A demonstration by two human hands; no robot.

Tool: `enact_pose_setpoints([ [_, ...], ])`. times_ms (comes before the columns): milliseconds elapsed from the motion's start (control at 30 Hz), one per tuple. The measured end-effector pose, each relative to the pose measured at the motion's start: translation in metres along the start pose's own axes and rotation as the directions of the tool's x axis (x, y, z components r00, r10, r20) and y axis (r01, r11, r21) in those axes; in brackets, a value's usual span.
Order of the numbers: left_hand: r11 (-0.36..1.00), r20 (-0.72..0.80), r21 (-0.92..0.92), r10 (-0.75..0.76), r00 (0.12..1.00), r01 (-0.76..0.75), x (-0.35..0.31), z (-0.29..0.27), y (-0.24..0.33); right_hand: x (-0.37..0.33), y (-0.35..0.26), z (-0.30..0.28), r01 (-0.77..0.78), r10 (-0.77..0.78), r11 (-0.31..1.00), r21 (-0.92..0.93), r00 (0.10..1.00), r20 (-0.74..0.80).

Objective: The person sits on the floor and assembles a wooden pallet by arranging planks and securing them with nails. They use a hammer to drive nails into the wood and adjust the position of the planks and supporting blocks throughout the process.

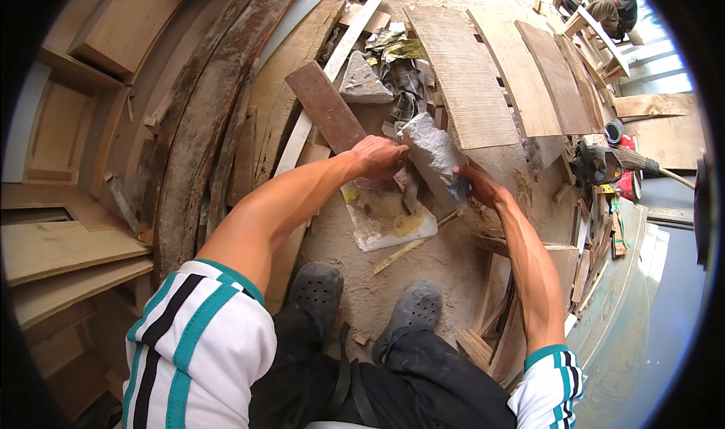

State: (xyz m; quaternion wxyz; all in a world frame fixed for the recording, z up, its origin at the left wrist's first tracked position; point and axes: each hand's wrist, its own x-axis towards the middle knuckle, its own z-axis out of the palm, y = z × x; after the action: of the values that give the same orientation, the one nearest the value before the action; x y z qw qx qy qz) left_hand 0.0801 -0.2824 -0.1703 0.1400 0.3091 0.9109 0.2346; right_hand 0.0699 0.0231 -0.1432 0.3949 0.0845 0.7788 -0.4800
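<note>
My right hand (480, 184) is closed on the right side of a rough grey concrete chunk (432, 148), which is tilted above the dusty ground. Just left of the chunk, my left hand (380, 158) has its fingers curled over the lower part of a dark brown board (323, 104). The fingers' undersides are hidden. Below the hands lies a whitish slab with yellow stains (389, 219). A second grey concrete chunk (364, 80) rests beyond the board, beside crumpled dark and yellowish scraps (402, 72).
Long weathered planks (200, 131) and wooden cabinets (68, 138) line the left. Wide boards (462, 78) lie ahead to the right. Nearer on the right are wood offcuts (476, 350), a broom (634, 159) and glassy sheets (642, 308). A person (615, 10) sits at the far right.
</note>
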Motion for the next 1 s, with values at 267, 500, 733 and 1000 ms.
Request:
enact_pose_setpoints([
  [267, 0.919, -0.47, -0.387, -0.267, 0.841, 0.075, 0.012, 0.006, 0.003, -0.002, 0.011, -0.02, 0.067, -0.045, 0.988, 0.141, 0.987, -0.155],
  [500, 0.988, -0.272, -0.151, -0.081, 0.959, 0.041, 0.004, 0.01, 0.015, -0.018, 0.003, 0.018, 0.335, -0.339, 0.94, -0.059, 0.907, -0.251],
  [733, 0.956, -0.053, 0.092, 0.284, 0.957, -0.278, -0.007, 0.049, 0.031, -0.048, -0.032, -0.001, 0.148, -0.319, 0.834, -0.531, 0.915, -0.246],
  [1000, 0.981, 0.158, 0.095, 0.153, 0.976, -0.169, 0.021, 0.074, 0.082, -0.074, -0.008, -0.053, 0.181, -0.429, 0.739, -0.65, 0.869, -0.247],
])
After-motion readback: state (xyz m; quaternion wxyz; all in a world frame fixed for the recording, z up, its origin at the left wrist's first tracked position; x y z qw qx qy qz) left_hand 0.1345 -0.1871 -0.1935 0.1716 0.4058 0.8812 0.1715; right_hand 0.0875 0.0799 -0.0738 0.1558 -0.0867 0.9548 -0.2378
